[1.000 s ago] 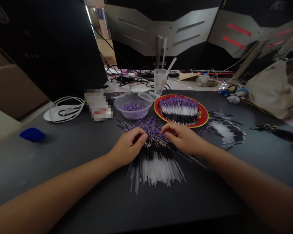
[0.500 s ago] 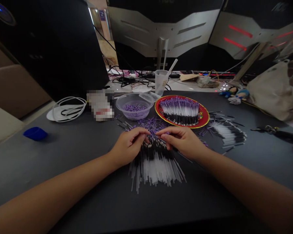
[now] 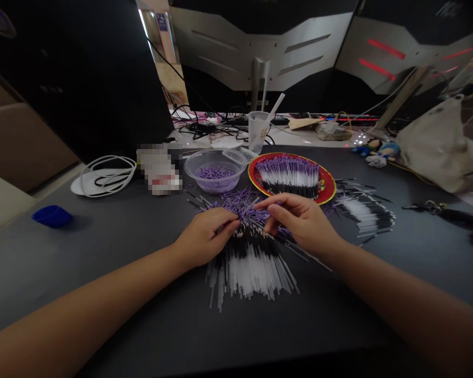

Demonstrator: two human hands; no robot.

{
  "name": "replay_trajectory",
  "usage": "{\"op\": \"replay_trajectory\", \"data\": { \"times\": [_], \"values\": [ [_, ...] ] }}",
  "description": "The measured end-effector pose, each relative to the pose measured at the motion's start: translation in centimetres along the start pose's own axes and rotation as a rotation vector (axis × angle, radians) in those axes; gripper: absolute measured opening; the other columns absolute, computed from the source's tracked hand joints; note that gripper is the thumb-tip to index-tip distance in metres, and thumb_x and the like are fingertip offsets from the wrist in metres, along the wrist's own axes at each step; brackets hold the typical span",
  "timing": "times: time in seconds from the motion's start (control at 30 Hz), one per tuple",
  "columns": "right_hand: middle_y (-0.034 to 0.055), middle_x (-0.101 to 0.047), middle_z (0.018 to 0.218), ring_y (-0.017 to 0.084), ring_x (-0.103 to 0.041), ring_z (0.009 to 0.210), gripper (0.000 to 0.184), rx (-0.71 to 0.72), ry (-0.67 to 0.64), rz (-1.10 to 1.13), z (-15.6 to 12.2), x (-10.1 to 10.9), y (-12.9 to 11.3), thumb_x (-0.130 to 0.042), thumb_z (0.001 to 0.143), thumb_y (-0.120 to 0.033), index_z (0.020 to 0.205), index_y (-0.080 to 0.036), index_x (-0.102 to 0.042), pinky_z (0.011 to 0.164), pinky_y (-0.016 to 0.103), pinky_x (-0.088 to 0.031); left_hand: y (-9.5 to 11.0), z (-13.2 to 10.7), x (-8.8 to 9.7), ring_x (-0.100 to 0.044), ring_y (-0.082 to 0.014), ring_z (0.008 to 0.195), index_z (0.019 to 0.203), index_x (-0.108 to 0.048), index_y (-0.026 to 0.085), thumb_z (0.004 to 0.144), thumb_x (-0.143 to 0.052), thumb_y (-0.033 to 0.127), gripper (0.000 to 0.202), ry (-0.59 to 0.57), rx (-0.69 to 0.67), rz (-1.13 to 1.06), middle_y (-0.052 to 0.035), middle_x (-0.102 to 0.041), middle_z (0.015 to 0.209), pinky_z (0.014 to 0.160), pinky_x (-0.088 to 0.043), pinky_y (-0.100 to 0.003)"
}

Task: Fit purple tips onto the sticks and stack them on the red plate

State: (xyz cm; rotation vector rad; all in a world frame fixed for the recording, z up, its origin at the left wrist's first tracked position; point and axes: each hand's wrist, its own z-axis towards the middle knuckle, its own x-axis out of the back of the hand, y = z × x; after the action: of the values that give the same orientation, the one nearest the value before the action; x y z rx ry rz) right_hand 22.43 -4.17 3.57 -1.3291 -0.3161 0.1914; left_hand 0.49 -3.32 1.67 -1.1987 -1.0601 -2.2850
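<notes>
Head view: your left hand is curled down on the loose pile of purple-tipped sticks, and your right hand is half open, maybe pinching one, can't really tell. A tidy batch sits done on the red plate, a looser spread lies right, and your fingers hide the pile's middle

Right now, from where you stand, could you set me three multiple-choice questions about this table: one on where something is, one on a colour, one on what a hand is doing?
1. As the person sees it, where is the clear plastic bowl from the red plate?
A. To its left
B. On it
C. To its right

2. What colour are the short pieces in the bowl?
A. Green
B. Purple
C. Orange

3. What is the right hand doing?
A. Lifting the bowl
B. Working in the heap of sticks
C. Resting on the plate

Answers:
1. A, the bowl sits beside the plate's left edge.
2. B, purple shows through the bowl.
3. B, its fingers are at the heap.
</notes>
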Motion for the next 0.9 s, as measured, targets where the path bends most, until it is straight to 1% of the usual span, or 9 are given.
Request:
{"op": "replay_trajectory", "data": {
  "times": [0.03,0.07,0.13,0.2,0.23,0.37,0.43,0.6,0.9],
  "values": [
    [-0.0009,-0.065,0.063,0.011,-0.061,0.057,0.019,0.004,0.016,-0.001,0.0,0.0,-0.1,-0.054,0.089,-0.032,0.096,-0.018,-0.065,0.057,0.026,-0.050,0.0,-0.1,0.0,-0.057,-0.0140,0.075,0.090,-0.063,0.017,0.094,-0.041,0.031,0.026,-0.020,-0.016,0.019,-0.0033,-0.063,0.079,0.072,-0.043,-0.025],
    [-0.0001,-0.067,0.067,0.010,-0.061,0.057,0.019,0.009,0.033,0.001,0.0,0.1,-0.2,-0.054,0.089,-0.032,0.096,-0.018,-0.065,0.057,0.026,-0.050,0.0,-0.1,-0.1,-0.057,-0.0141,0.074,0.091,-0.063,0.017,0.095,-0.040,0.030,0.026,-0.038,-0.027,0.039,-0.0034,-0.063,0.078,0.071,-0.043,-0.026],
    [0.0020,-0.070,0.083,0.009,-0.061,0.054,0.017,0.027,0.060,0.013,0.0,0.1,-0.2,-0.053,0.090,-0.031,0.094,-0.018,-0.063,0.056,0.026,-0.050,-0.1,-0.2,-0.2,-0.057,-0.0144,0.072,0.091,-0.063,0.017,0.095,-0.040,0.029,0.026,-0.051,-0.049,0.071,-0.0037,-0.063,0.077,0.069,-0.043,-0.026],
    [0.0034,-0.070,0.096,0.006,-0.060,0.049,0.015,0.036,0.079,0.024,0.1,0.2,0.0,-0.053,0.090,-0.031,0.093,-0.018,-0.061,0.053,0.025,-0.050,-0.3,-0.3,-0.3,-0.057,-0.0142,0.071,0.092,-0.063,0.016,0.094,-0.041,0.028,0.025,-0.034,-0.065,0.085,-0.0041,-0.064,0.077,0.068,-0.043,-0.025],
    [0.0039,-0.070,0.098,0.006,-0.059,0.047,0.015,0.034,0.085,0.030,0.1,0.2,0.1,-0.052,0.090,-0.031,0.093,-0.018,-0.061,0.052,0.024,-0.049,-0.4,-0.3,-0.4,-0.057,-0.0141,0.071,0.092,-0.063,0.016,0.094,-0.042,0.028,0.024,-0.016,-0.077,0.090,-0.0040,-0.065,0.077,0.068,-0.043,-0.025],
    [0.0047,-0.071,0.095,0.006,-0.059,0.045,0.017,0.012,0.087,0.088,0.3,0.4,0.6,-0.053,0.090,-0.033,0.092,-0.018,-0.059,0.049,0.024,-0.049,-0.9,-0.2,-0.6,-0.058,-0.0132,0.067,0.091,-0.064,0.015,0.093,-0.045,0.025,0.021,0.066,-0.153,0.102,-0.0031,-0.065,0.074,0.064,-0.044,-0.024],
    [0.0043,-0.071,0.091,0.007,-0.060,0.045,0.017,0.016,0.088,0.125,0.4,0.4,0.7,-0.054,0.090,-0.034,0.092,-0.018,-0.058,0.048,0.024,-0.049,-1.0,-0.2,-0.7,-0.058,-0.0127,0.066,0.091,-0.064,0.014,0.092,-0.047,0.024,0.020,0.088,-0.176,0.101,-0.0030,-0.066,0.074,0.062,-0.044,-0.023],
    [0.0034,-0.071,0.088,0.008,-0.061,0.045,0.014,0.015,0.084,0.129,0.5,0.4,0.8,-0.057,0.088,-0.032,0.090,-0.018,-0.060,0.048,0.023,-0.049,-1.2,-0.3,-0.8,-0.060,-0.0119,0.065,0.091,-0.065,0.015,0.091,-0.049,0.023,0.018,0.093,-0.185,0.100,-0.0021,-0.066,0.073,0.062,-0.045,-0.023],
    [0.0029,-0.072,0.088,0.008,-0.061,0.046,0.013,0.031,0.052,0.201,0.5,0.6,1.2,-0.054,0.090,-0.031,0.092,-0.019,-0.060,0.048,0.023,-0.050,-1.2,-0.3,-1.0,-0.059,-0.0109,0.061,0.087,-0.065,0.015,0.090,-0.049,0.022,0.017,0.100,-0.182,0.081,-0.0012,-0.066,0.069,0.059,-0.043,-0.022]
  ]
}}
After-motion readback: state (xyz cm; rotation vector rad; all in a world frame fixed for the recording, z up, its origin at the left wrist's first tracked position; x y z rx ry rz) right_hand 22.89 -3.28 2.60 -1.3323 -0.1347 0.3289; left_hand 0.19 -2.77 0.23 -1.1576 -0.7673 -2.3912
